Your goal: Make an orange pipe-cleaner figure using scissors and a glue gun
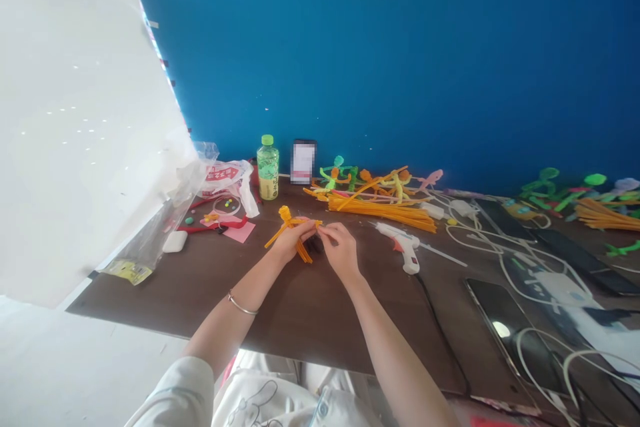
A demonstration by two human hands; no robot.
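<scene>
Between my hands is an orange pipe-cleaner figure, with a rounded head at the top and several stems spreading from it. My left hand wraps its fingers around the figure's middle. Thumb and fingers of my right hand pinch the end of one orange stem on the figure's right side. Both hands are just above the dark table. Part of the figure is hidden behind my left fingers. To the right of my right hand lies a white hot glue gun with its cord running toward me.
Behind my hands lie a bundle of orange pipe cleaners and several colourful figures. A green-capped bottle and a propped phone stand at the back. A plastic bag lies left; a phone and cables lie right.
</scene>
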